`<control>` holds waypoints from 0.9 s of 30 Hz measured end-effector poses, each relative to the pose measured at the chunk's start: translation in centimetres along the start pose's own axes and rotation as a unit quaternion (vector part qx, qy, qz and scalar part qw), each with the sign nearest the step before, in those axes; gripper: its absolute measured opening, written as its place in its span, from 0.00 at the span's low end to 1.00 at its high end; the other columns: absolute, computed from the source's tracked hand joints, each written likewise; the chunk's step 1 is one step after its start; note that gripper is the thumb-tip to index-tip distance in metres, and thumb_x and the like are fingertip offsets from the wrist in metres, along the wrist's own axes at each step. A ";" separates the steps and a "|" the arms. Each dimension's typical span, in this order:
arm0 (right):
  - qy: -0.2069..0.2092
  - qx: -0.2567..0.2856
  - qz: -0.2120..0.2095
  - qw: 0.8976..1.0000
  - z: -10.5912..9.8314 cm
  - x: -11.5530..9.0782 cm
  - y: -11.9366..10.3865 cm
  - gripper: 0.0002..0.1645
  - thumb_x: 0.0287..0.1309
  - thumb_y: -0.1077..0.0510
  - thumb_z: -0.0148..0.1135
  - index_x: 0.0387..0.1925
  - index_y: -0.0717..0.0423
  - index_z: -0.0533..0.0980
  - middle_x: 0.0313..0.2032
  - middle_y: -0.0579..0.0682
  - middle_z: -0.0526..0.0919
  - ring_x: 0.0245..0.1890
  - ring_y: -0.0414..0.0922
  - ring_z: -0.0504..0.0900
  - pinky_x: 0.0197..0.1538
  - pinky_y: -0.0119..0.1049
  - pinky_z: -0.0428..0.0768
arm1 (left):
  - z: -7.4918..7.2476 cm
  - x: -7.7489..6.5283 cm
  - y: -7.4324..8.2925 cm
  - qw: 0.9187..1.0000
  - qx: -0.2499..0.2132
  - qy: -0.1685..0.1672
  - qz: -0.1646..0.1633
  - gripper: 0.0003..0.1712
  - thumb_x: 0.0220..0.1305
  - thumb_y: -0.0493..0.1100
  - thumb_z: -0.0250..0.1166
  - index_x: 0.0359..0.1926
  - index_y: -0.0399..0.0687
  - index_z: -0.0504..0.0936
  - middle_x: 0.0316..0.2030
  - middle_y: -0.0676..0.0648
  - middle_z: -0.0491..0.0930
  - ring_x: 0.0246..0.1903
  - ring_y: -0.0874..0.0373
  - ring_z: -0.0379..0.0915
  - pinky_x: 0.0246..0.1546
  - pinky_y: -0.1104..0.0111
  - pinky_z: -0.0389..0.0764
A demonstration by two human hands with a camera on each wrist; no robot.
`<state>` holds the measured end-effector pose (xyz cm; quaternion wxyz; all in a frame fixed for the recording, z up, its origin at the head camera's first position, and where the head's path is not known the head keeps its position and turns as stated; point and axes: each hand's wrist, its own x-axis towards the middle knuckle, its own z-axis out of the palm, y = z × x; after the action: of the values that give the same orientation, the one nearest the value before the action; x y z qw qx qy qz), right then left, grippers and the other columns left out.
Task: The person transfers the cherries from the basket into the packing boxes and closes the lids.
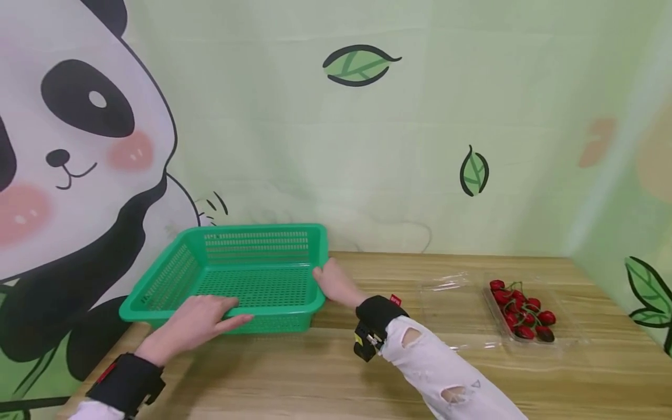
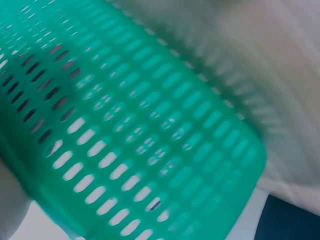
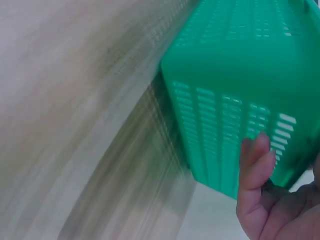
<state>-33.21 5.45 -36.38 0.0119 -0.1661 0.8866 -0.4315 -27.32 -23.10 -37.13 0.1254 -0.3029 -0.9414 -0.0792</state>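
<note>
A green plastic basket [image 1: 252, 284] with slotted walls stands at the left back of the table, between both hands. With the thumb outside and the fingers over the rim, my left hand [image 1: 195, 322] holds its near side toward the left corner. My right hand [image 1: 338, 284] grips the right rim, thumb on top. In the right wrist view, fingers [image 3: 257, 167] of that hand lie against the basket's outer wall [image 3: 220, 120]. The left wrist view is filled by the slotted basket [image 2: 150, 130]. I cannot tell whether the basket is raised off the table.
Red cherries [image 1: 520, 309] with green stems lie in a clear plastic box [image 1: 496, 306] at the right, its transparent lid [image 1: 451, 303] folded out leftward. The wooden table [image 1: 294, 379] meets a printed panda curtain [image 1: 262, 146] at the back and sides.
</note>
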 end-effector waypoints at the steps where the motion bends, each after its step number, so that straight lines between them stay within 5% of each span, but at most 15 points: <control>1: -0.007 0.009 0.004 1.000 -0.4 -0.1 0.2 0.21 0.77 0.59 0.43 0.38 0.73 0.75 0.22 0.51 0.73 0.15 0.38 0.69 0.21 0.27 0.69 | -0.2 0.2 0.1 1.000 -0.008 -0.015 -0.008 0.24 0.72 0.63 0.60 0.24 0.57 0.66 0.19 0.62 0.54 0.19 0.70 0.50 0.24 0.74 0.52; 6: -0.017 0.024 0.047 0.998 -3.1 -0.7 1.9 0.24 0.80 0.53 0.44 0.24 0.58 0.70 0.14 0.46 0.70 0.13 0.37 0.67 0.19 0.26 0.66 | -1.2 0.7 0.9 0.995 -0.044 -0.071 -0.047 0.24 0.71 0.65 0.60 0.27 0.55 0.69 0.20 0.59 0.60 0.22 0.67 0.57 0.25 0.71 0.57; 10: -0.002 -0.002 0.081 0.997 -6.4 -1.6 3.5 0.20 0.78 0.56 0.47 0.31 0.65 0.74 0.17 0.47 0.75 0.15 0.37 0.70 0.21 0.26 0.70 | -2.0 1.1 2.0 0.997 -0.031 -0.046 -0.047 0.21 0.68 0.63 0.65 0.32 0.53 0.74 0.27 0.56 0.70 0.26 0.66 0.62 0.26 0.70 0.64; 14: 0.009 -0.047 0.097 0.994 -10.1 -2.7 5.2 0.17 0.76 0.59 0.50 0.41 0.71 0.78 0.21 0.50 0.79 0.17 0.37 0.73 0.23 0.28 0.73 | -2.2 2.1 3.9 0.996 0.010 0.081 0.036 0.13 0.63 0.49 0.73 0.36 0.49 0.77 0.32 0.52 0.76 0.27 0.63 0.67 0.25 0.71 0.70; 17: 0.009 -0.083 0.099 0.992 -12.6 -3.7 6.2 0.16 0.74 0.61 0.51 0.41 0.72 0.78 0.23 0.53 0.82 0.19 0.38 0.76 0.25 0.29 0.76 | -1.8 3.4 5.6 0.972 0.040 0.195 0.128 0.15 0.55 0.38 0.77 0.34 0.47 0.76 0.30 0.51 0.74 0.26 0.61 0.68 0.23 0.73 0.70; 19: 0.007 -0.101 0.099 0.990 -14.3 -4.5 6.6 0.15 0.74 0.61 0.52 0.41 0.72 0.78 0.26 0.56 0.83 0.21 0.38 0.77 0.26 0.30 0.77 | -1.6 4.5 7.0 0.953 0.049 0.243 0.175 0.17 0.51 0.35 0.78 0.33 0.46 0.76 0.28 0.51 0.73 0.25 0.61 0.68 0.22 0.74 0.70; 22: 0.007 -0.119 0.104 0.987 -16.6 -5.6 7.2 0.15 0.74 0.61 0.51 0.41 0.73 0.77 0.28 0.59 0.84 0.23 0.40 0.78 0.28 0.31 0.79 | -1.3 6.0 9.5 0.940 0.046 0.259 0.216 0.18 0.51 0.34 0.78 0.31 0.47 0.74 0.25 0.53 0.69 0.22 0.64 0.63 0.22 0.77 0.64; 27: 0.000 -0.141 0.120 0.983 -20.2 -7.5 8.5 0.18 0.74 0.61 0.50 0.46 0.76 0.77 0.30 0.60 0.84 0.27 0.44 0.80 0.31 0.34 0.81 | 0.0 8.0 14.4 0.935 0.044 0.225 0.272 0.20 0.57 0.37 0.76 0.26 0.49 0.68 0.19 0.56 0.63 0.19 0.69 0.50 0.23 0.80 0.47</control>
<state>-31.81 27.96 -31.15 0.0398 -0.0585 0.9521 -0.2976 -25.11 -7.16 -33.80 0.3641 -0.5158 -0.7726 -0.0666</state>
